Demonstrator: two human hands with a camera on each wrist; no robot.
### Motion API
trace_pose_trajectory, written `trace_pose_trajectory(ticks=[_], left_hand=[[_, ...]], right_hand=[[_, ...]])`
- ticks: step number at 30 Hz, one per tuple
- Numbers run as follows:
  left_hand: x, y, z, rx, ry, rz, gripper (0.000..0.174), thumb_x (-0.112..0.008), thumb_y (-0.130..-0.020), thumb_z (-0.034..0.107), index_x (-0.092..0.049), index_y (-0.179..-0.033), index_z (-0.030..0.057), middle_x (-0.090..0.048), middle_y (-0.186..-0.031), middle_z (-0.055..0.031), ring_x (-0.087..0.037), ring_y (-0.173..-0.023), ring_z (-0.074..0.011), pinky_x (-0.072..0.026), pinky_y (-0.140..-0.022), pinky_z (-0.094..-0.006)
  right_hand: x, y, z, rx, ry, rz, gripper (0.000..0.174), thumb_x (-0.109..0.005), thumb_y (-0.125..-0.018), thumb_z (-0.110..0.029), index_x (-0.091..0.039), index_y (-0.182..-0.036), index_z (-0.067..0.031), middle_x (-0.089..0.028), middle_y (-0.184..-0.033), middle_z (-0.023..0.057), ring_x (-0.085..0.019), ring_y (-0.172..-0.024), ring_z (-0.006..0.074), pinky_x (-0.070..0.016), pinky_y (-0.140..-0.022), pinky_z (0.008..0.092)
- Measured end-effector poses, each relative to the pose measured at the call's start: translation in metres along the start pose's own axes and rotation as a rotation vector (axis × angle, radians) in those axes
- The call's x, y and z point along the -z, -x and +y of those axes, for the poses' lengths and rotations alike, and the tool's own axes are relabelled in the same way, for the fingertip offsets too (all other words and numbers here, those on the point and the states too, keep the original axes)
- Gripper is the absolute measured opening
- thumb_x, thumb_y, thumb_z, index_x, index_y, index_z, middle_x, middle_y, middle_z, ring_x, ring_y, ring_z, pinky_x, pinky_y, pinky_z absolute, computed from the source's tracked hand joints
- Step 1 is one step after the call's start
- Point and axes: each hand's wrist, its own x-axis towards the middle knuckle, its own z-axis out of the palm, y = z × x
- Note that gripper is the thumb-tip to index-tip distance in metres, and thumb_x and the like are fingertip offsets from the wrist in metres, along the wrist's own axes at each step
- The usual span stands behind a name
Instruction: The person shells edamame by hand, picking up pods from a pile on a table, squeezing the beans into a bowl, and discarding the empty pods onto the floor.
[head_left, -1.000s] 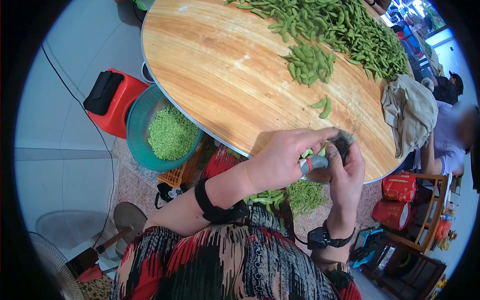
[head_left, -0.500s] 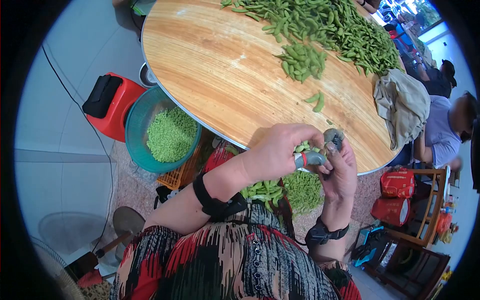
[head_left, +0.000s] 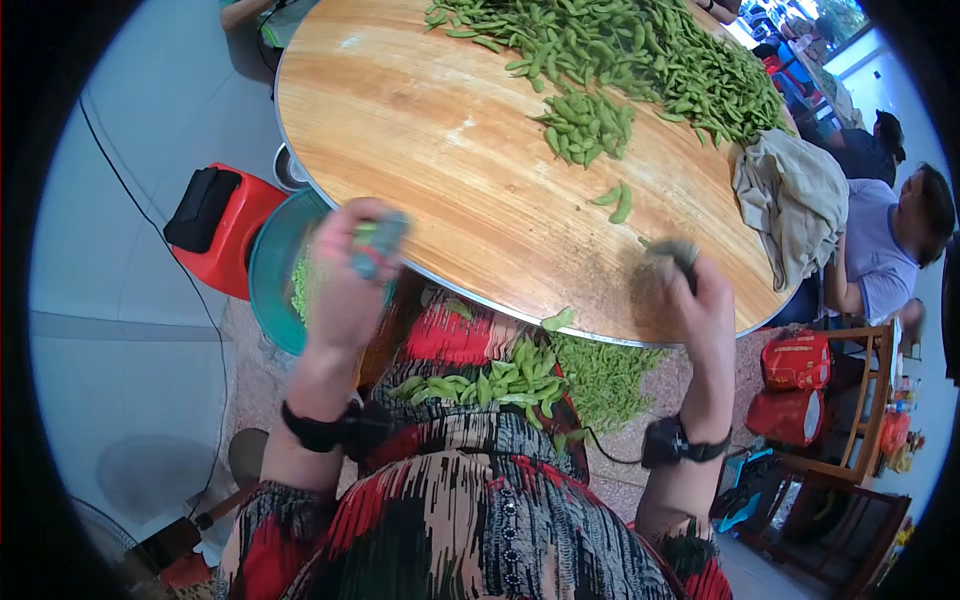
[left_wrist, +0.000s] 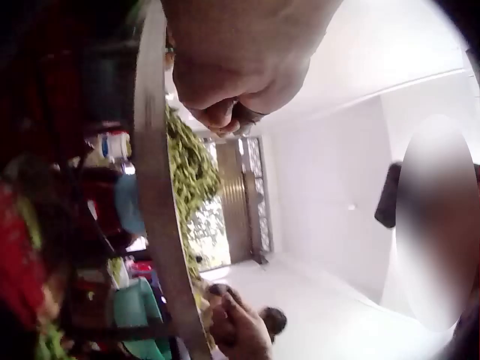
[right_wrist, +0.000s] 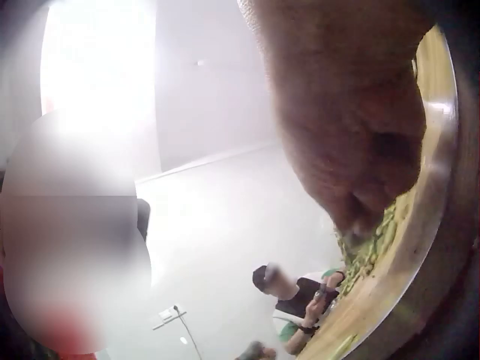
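- Since half a second ago the hands have parted. The left hand has swung from frame centre to the left, above the teal basin, while the right hand stays at the table rim, right of centre.
- The left fingers are curled, with a green smear and a grey finger guard at their tips. Blur hides whether they clamp anything. The right fingers curl too, grey at the tips, and I cannot tell what they hold.
- Shelled beans lie in the basin under the left hand, pods are heaped in the lap, and one loose pod sits on the table edge.
- A swing this fast could fling small, smooth beans past the basin's rim. The loose pod could slide off the edge.
- The table is round glossy wood with a metal band, the basin is round plastic, and the pods are curved, matt green.
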Motion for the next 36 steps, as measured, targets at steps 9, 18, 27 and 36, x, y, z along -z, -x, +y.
trace_pose_trajectory(ticks=[9,18,27,36], left_hand=[[0.171,0.017,-0.024,-0.395,-1.875,-0.099,0.019,-0.054,-0.078,-0.003,-0.060,-0.095,0.0029,-0.060,-0.087,-0.0092,-0.058,-0.074,-0.0199,-0.0451,-0.067,-0.0257],[-0.011,-0.002,0.026,-0.236,-0.814,-0.281,0.012,-0.060,-0.077,0.001,-0.062,-0.090,0.0015,-0.063,-0.082,-0.0110,-0.061,-0.071,-0.0184,-0.0478,-0.064,-0.0260],[-0.099,-0.030,-0.028,0.474,0.091,-0.565,0.019,-0.061,-0.083,0.009,-0.061,-0.100,0.0025,-0.061,-0.086,-0.0005,-0.052,-0.071,-0.0042,-0.0397,-0.060,-0.0170],[-0.118,-0.030,-0.022,0.443,0.202,-0.465,0.007,-0.065,-0.080,0.011,-0.061,-0.077,0.0050,-0.058,-0.071,0.0025,-0.049,-0.062,-0.0042,-0.0380,-0.057,-0.0179]], right_hand=[[0.008,-0.016,-0.014,0.218,0.193,-0.496,0.022,-0.060,-0.081,-0.022,-0.055,-0.084,-0.0008,-0.058,-0.069,0.0163,-0.056,-0.064,0.0313,-0.0436,-0.060,0.0373],[-0.040,-0.046,-0.015,0.068,0.505,0.168,0.019,-0.057,-0.079,-0.016,-0.052,-0.083,0.0027,-0.056,-0.071,0.0284,-0.056,-0.070,0.0434,-0.0434,-0.060,0.0464],[-0.017,-0.006,-0.007,-0.371,-1.094,-0.397,0.012,-0.049,-0.087,-0.013,-0.053,-0.090,-0.0021,-0.045,-0.056,-0.0026,-0.036,-0.043,0.0038,-0.0253,-0.038,0.0183],[-0.029,0.010,-0.023,-0.185,-0.912,-0.381,0.025,-0.040,-0.094,-0.022,-0.052,-0.090,-0.0004,-0.046,-0.060,-0.0009,-0.035,-0.049,0.0058,-0.0280,-0.046,0.0201]])
